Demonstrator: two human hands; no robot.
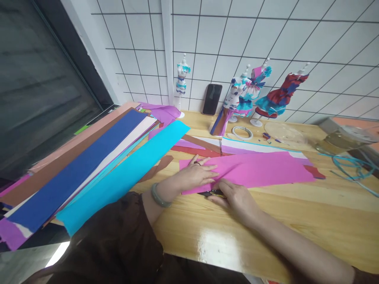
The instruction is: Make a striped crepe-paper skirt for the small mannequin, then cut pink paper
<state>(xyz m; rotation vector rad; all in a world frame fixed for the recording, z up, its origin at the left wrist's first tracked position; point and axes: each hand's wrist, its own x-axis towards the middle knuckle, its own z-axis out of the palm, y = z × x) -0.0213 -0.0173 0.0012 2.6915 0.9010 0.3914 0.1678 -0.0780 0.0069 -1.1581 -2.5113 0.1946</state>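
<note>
A sheet of pink crepe paper (266, 169) lies lengthwise across the wooden table. My left hand (197, 173) rests flat on its left end, fingers spread and pointing right. At the paper's near edge, my right hand (237, 197) is closed around a small dark tool with a yellowish part (217, 193). Most of that tool is covered by the fingers and the paper, so its kind cannot be made out. Under and behind the pink sheet show red, purple and white paper pieces (237, 146). A brown scrap (156, 169) lies left of my left wrist.
Long folded crepe paper strips in blue (79, 169), turquoise (127, 173) and other colours are stacked at left. Along the tiled wall stand small dress forms in paper outfits (275, 94) and a phone (212, 99). A tape roll (242, 133) and a clear jug (340, 140) are farther right.
</note>
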